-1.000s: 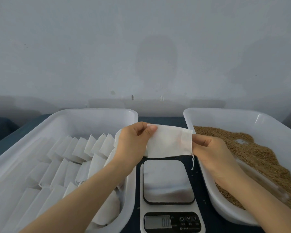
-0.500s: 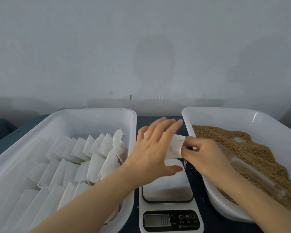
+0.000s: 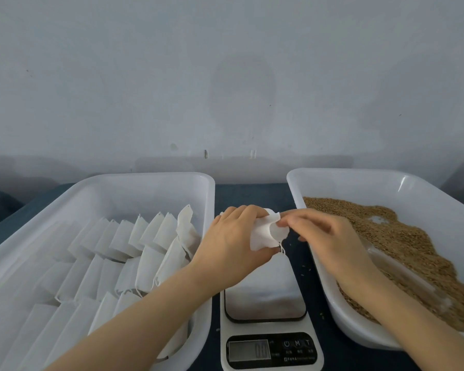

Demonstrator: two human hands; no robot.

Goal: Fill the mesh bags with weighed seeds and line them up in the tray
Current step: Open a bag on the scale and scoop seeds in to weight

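My left hand (image 3: 233,242) grips a small white mesh bag (image 3: 265,234) above the far end of the kitchen scale (image 3: 268,317). The bag's mouth faces right, and its drawstring hangs below it. My right hand (image 3: 330,242) pinches the rim of the bag's mouth with its fingertips. Brown seeds (image 3: 402,245) fill the white tray on the right (image 3: 338,183). The white tray on the left (image 3: 145,183) holds several white bags standing in rows (image 3: 134,253). The scale's steel platform is bare, and its display (image 3: 248,350) is lit.
A clear plastic scoop (image 3: 402,274) lies half buried in the seeds. A few loose seeds (image 3: 306,271) lie on the dark table between the scale and the seed tray. A pale wall rises close behind both trays.
The bag was stretched flat between both hands. My left hand then let go, spread its fingers and closed round the bag, while my right hand shifted to the bag's mouth.
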